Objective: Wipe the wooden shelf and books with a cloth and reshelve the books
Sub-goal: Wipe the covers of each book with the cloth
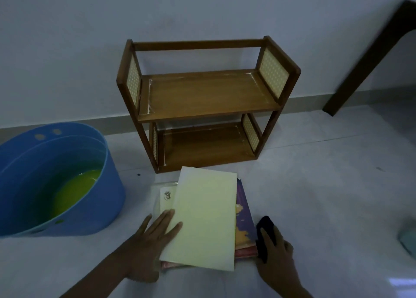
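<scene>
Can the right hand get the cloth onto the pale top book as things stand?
Probably yes. The right hand grips the dark cloth just beside the stack's right edge, and the pale top book has most of its cover bare; the left hand rests only on its left edge.

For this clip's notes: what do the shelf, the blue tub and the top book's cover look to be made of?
Shelf: wood with a brown glossy finish, grain and sheen visible; its side panels look like pale woven cane or a printed imitation.
Blue tub: moulded plastic, judging by its smooth, even colour and punched holes.
Top book: plain pale yellow card or paper cover, matte, as far as the dim light shows.
</scene>
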{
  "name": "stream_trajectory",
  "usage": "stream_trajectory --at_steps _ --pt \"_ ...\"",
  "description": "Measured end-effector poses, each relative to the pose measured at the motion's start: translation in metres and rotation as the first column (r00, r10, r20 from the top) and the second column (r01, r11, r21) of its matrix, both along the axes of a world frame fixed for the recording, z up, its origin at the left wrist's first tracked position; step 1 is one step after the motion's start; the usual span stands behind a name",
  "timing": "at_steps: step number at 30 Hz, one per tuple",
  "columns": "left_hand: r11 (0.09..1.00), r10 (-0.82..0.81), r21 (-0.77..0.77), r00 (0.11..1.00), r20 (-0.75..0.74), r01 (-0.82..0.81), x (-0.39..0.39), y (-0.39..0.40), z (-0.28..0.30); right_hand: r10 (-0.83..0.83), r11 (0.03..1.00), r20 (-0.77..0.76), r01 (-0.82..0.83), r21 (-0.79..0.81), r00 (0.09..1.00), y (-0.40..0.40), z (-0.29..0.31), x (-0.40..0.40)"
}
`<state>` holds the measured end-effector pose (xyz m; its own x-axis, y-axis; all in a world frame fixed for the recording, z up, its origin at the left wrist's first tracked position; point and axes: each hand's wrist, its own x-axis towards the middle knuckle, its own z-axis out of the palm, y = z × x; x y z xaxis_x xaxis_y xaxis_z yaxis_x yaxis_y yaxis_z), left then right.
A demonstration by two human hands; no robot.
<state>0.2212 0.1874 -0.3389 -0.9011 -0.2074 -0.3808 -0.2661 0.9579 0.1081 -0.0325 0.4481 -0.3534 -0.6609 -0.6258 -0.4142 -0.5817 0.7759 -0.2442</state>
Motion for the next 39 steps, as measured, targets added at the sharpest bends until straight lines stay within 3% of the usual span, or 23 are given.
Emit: stream_trajectory --at_steps 2,4,7,11,16,20,22,25,27,29,31,34,37,39 --pt "0.997 0.008 -0.077 0.998 0.068 -0.003 0.0 0.006 0.0 -0.037 0.995 0.052 0.032 0.09 0.998 -0.007 0.013 -0.004" --pt "0.998 -0.038 -0.051 0.997 0.066 0.041 0.005 0.005 -0.001 -0.065 0.992 0.057 0.058 0.112 0.996 -0.014 0.021 -0.015" --pt "0.986 -0.141 -0.096 0.99 -0.013 0.139 0.014 0.004 -0.004 -0.074 0.997 0.08 0.074 0.0 0.994 -0.033 0.034 -0.019" --pt "0.995 -0.045 -0.085 0.999 -0.004 0.044 0.005 0.017 -0.002 0.069 0.997 0.076 -0.066 -0.039 0.995 -0.051 0.031 -0.006" --pt "0.999 0.007 -0.038 0.995 0.104 -0.003 -0.01 0.023 0.005 0.116 0.992 0.144 -0.108 -0.064 0.983 -0.062 0.031 0.018" --pt "0.992 -0.061 -0.102 0.995 0.079 0.069 -0.006 0.025 0.015 0.132 0.99 0.152 -0.122 -0.074 0.98 -0.059 0.033 0.018" --pt "0.977 -0.12 -0.178 0.993 0.01 0.12 -0.003 0.024 0.024 0.135 0.987 0.195 -0.116 -0.108 0.971 -0.057 0.034 0.013" --pt "0.969 -0.16 -0.219 0.968 -0.194 0.116 -0.002 0.022 0.045 0.071 0.949 0.397 0.06 -0.308 0.915 -0.054 0.059 0.004" --pt "0.991 -0.053 -0.134 0.928 -0.368 0.004 -0.01 0.022 0.074 0.087 0.911 0.328 0.059 -0.409 0.941 -0.05 0.081 -0.002" --pt "0.982 0.188 0.099 0.833 -0.52 -0.159 -0.027 0.025 0.114 0.096 0.853 0.302 0.077 -0.515 0.948 -0.051 0.095 -0.009" --pt "0.919 0.393 0.267 0.712 -0.583 -0.288 -0.045 0.02 0.156 0.112 0.797 0.273 0.078 -0.599 0.955 -0.061 0.111 -0.008" --pt "0.907 0.408 0.246 0.572 -0.712 -0.342 -0.053 0.008 0.195 0.047 0.69 0.36 0.23 -0.686 0.932 -0.091 0.137 -0.011" --pt "0.896 0.425 0.251 0.545 -0.723 -0.366 -0.05 0.001 0.212 0.068 0.605 0.345 0.237 -0.761 0.936 -0.111 0.16 -0.019" --pt "0.887 0.448 0.272 0.548 -0.706 -0.374 -0.047 -0.004 0.209 0.094 0.652 0.298 0.167 -0.74 0.95 -0.116 0.159 -0.023"
